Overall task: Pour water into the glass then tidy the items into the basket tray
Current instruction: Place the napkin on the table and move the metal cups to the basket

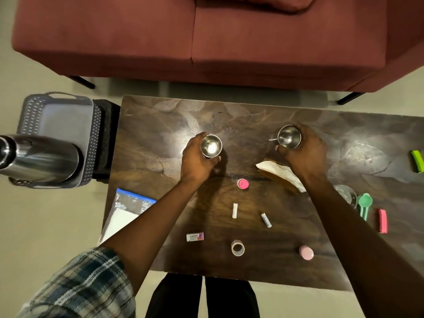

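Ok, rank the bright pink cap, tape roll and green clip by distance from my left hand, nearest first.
1. The bright pink cap, just right of the left hand.
2. The tape roll, toward the near edge.
3. The green clip, far right edge.

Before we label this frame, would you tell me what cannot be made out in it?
Head view only:
- In the left steel cup, gripped by the left hand, glare hides any contents.
- In the right steel cup, gripped by the right hand, reflections hide any contents.
- The clear glass sits partly behind the right forearm.
- The steel flask is cut off by the left edge.
- The green clip is cut by the right edge.
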`<state>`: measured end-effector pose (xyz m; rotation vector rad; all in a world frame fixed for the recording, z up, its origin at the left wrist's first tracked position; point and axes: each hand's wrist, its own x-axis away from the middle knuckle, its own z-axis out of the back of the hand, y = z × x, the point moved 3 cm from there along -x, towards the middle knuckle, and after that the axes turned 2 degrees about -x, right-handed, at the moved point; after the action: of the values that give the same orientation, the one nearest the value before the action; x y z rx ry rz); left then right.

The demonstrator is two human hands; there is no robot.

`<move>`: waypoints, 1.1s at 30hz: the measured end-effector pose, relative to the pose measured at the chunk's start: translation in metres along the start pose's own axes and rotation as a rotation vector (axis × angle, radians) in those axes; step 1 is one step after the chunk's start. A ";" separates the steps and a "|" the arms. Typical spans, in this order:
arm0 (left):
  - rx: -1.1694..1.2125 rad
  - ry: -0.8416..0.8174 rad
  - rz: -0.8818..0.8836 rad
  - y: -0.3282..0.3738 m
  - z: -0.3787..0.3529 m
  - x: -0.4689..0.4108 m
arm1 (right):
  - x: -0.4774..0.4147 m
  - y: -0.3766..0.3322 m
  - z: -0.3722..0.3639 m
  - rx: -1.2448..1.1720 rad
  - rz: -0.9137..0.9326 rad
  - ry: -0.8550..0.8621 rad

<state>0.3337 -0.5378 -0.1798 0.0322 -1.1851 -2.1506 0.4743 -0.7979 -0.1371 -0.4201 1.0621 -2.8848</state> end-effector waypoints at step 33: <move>0.220 0.192 0.004 -0.122 0.371 0.251 | 0.385 -0.272 -0.145 -0.209 0.231 -0.178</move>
<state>-0.0472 -0.3607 0.0169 0.3254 -1.2985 -1.9553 0.0809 -0.5481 0.0234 -0.5140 1.2909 -2.4952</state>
